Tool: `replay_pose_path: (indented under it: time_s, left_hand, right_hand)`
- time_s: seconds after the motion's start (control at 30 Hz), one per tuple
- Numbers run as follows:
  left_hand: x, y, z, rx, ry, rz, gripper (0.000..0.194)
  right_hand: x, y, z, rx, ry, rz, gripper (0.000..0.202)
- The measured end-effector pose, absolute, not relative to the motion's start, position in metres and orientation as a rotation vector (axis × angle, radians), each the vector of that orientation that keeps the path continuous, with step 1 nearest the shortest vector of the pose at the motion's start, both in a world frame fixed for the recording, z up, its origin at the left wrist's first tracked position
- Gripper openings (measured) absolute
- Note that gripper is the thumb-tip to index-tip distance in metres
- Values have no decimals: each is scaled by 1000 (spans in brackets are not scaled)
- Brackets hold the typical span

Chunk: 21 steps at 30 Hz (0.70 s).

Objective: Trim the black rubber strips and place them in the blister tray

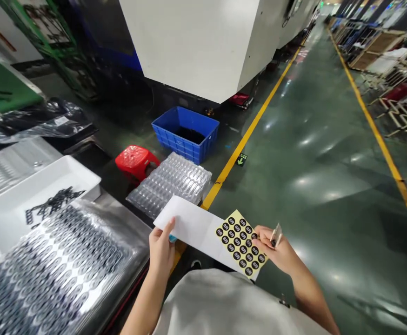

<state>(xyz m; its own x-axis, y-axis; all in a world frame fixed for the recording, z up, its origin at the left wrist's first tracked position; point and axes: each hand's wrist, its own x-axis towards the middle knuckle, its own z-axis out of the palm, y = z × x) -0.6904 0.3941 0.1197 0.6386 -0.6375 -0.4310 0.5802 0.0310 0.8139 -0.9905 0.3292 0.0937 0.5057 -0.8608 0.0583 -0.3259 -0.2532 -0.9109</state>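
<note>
A long white paper (192,226) spans the space between my two hands. My left hand (162,242) pinches its left end between thumb and fingers, with a small bit of teal showing beside the fingers. At the right, my right hand (273,246) grips a yellow sheet of round black stickers (237,241), which overlaps the right end of the paper. A small clear item with a dark part (276,235) also sticks out from between the fingers of that hand.
Left, a table bears stacked clear trays of dark parts (56,265) and a white bin (84,168). Ahead are more clear trays (171,181), a red stool (133,158), a blue crate (189,135) and a white machine (192,42). Racks (395,60) line the right.
</note>
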Motion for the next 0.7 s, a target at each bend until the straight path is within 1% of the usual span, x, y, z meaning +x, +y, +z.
replay_pose_path:
  time_s: [0.17, 0.27, 0.33, 0.43, 0.57, 0.7]
  left_hand:
    - [-689, 261, 101, 1265, -37, -797, 32]
    - [-699, 174, 93, 1265, 1, -695, 35]
    - [-712, 116, 93, 1277, 26, -630, 39]
    - [-738, 33, 96, 1287, 71, -578, 42]
    - [-766, -71, 101, 1268, 85, -590, 46]
    - [-761, -170, 93, 1244, 60, -596, 42]
  right_hand:
    - [-1039, 189, 54, -1758, 1038, -657, 46]
    - [-1076, 81, 35, -1761, 1040, -620, 45]
    - [-1097, 3, 31, -1773, 1024, -607, 44]
    - [-1113, -112, 39, -1809, 938, -543, 43]
    - [-1091, -245, 59, -1862, 789, -497, 42]
    - [-1036, -352, 65, -1908, 712, -503, 41]
